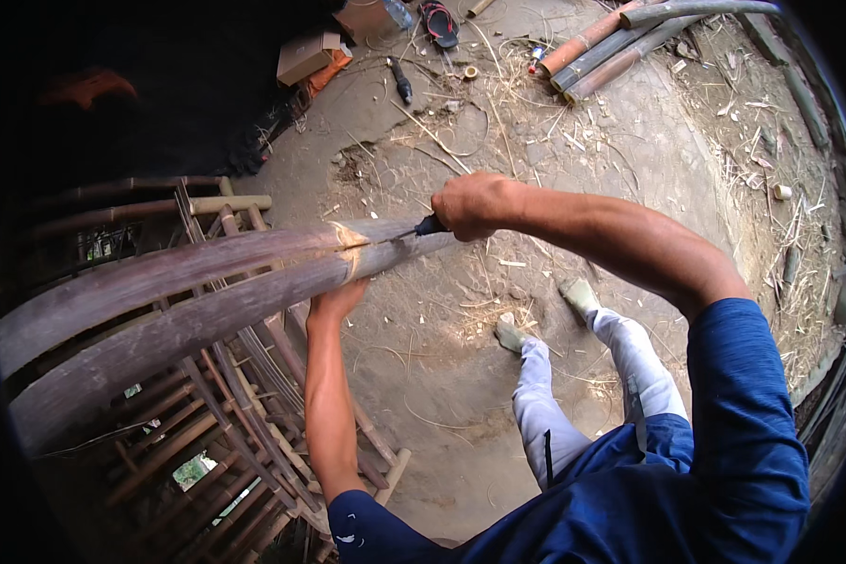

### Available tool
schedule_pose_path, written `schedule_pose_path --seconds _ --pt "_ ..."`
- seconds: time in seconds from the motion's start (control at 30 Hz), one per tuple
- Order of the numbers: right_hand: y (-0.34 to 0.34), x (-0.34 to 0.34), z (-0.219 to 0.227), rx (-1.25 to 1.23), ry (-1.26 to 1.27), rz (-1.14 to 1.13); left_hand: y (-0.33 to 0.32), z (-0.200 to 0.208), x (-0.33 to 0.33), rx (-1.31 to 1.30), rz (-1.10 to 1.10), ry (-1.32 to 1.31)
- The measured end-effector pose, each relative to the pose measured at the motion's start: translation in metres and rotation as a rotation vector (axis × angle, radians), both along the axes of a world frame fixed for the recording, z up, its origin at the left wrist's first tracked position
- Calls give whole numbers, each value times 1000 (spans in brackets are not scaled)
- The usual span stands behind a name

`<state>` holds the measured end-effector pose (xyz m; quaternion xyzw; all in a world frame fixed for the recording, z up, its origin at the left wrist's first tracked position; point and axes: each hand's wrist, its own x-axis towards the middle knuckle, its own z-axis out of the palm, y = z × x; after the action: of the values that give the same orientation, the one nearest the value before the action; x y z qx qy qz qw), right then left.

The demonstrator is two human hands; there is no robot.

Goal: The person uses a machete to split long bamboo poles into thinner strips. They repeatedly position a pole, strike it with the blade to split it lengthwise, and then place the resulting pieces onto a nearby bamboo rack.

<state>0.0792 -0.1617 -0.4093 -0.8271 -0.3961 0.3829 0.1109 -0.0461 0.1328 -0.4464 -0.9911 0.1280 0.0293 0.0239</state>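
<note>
Dusty floor (414, 470) spreads out before me, strewn with pale shavings (512, 263). Near its far edge lie a sandal (437, 25) and an open box (306, 58); a small stack of poles (587, 44) sits toward its far right corner. Along its left side stands a bamboo rack (244, 202).

Over that rack, as the head view shows it, stretches a long bamboo pole (197, 305), cleft lengthwise, with its gap widest toward the left. Its long axis runs crosswise in front of the worker, from the left rim to a slimmer end before the chest, tipping slightly away as it goes right.

That slimmer end is nearer the right hand (475, 204), which is curled firmly around a dark-handled tool (429, 226) pointing leftward, roughly in line with the cleft. Closer to the pale ring where the two halves meet, the left hand (340, 296) is against the pole's near, lower side; its fingers vanish behind the bamboo, so I cannot tell whether they grip or merely prop it.
</note>
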Motion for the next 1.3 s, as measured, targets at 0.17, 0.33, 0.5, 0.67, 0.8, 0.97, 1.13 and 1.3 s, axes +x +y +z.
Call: schedule_pose_path --seconds 0.17,0.33,0.5,0.67,0.8,0.97,1.13,1.3 --pt "2 3 -5 23 -83 -50 14 -46 14 53 -68 -272" --pt "13 11 -14 93 -323 -91 22 -75 14 131 0 -375" --pt "-6 12 -8 43 18 -32 6 6 64 -1761 375 425" --pt "0 2 -18 82 68 -45 6 -57 79 -1142 851 152" --pt "-2 10 -40 31 117 -109 -11 -102 87 -983 810 -153" --pt "-13 -30 -345 86 74 -216 -53 -269 86 -802 710 -147" --pt "-9 -54 -362 268 8 -282 75 -215 -24 -1637 1064 -503" --pt "-16 -79 -362 250 -18 -362 45 5 -21 -2023 441 -365"
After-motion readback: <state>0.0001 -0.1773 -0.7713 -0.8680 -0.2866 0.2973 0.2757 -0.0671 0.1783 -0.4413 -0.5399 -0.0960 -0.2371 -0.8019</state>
